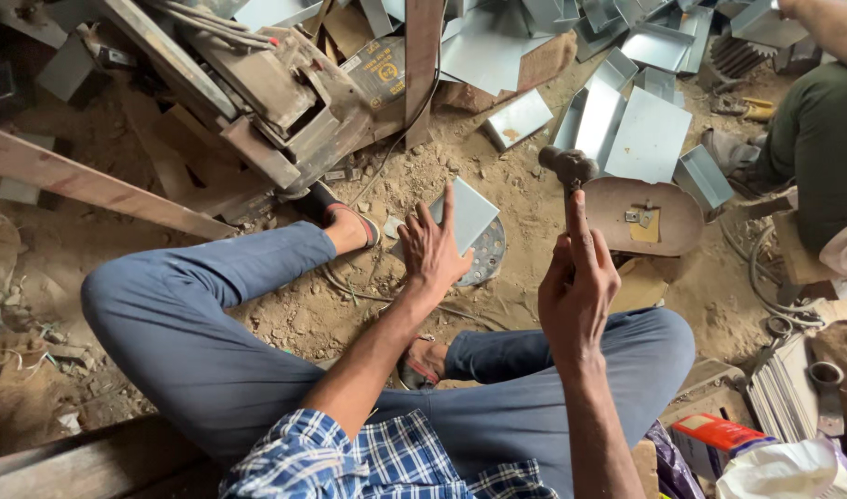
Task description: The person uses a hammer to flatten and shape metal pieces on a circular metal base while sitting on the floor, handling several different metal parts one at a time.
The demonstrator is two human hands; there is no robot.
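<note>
My left hand presses flat on a small grey sheet-metal piece that lies over a round perforated metal disc on the dirt floor. Raised above it, my right hand grips the handle of a hammer, whose dark head points up. My legs in blue trousers are folded on either side of the work spot.
Several folded grey metal trays are piled at the upper right. A round wooden block lies beside them. Wooden beams and a machine stand at upper left. Another person's leg is at the right edge. Stacked sheets lie lower right.
</note>
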